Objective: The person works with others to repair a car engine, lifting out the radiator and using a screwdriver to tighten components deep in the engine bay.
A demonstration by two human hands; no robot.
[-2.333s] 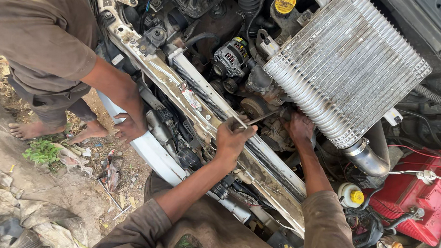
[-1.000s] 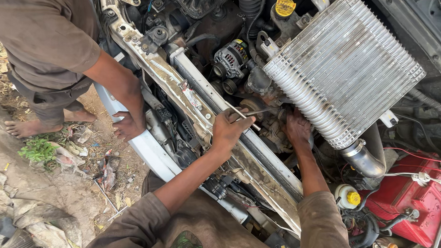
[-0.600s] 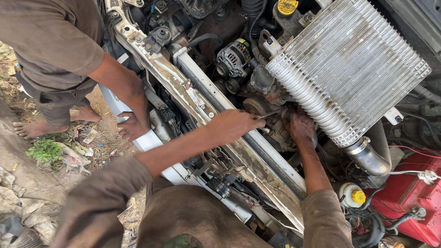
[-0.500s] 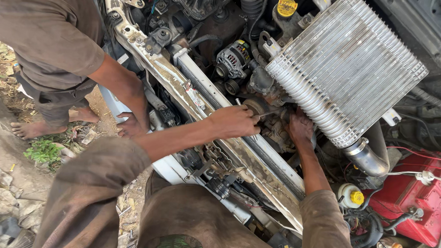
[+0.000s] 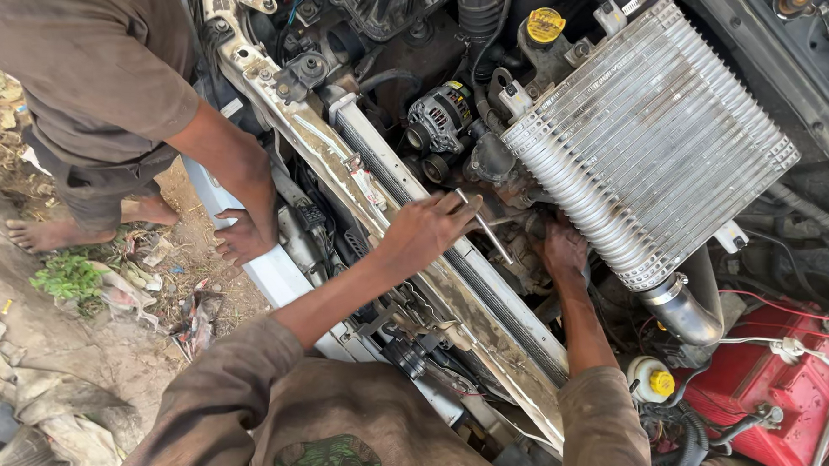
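Left hand: has swung across the radiator support bar, fingers closed on a slim metal wrench, now angled down toward the engine.
Right hand: stays low under the silver intercooler; grip cannot be told.
Meaning: wrench repositioned on the fitting, likely for another turn.
Co-worker's hand: rests by the bumper.

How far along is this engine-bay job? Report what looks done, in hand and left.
Done: the ribbed silver intercooler sits tilted, seemingly loosened. In hand: the left hand grips a thin metal wrench; the right hand reaches beneath the intercooler. Left: the intercooler still sits in the bay, its metal outlet pipe attached.
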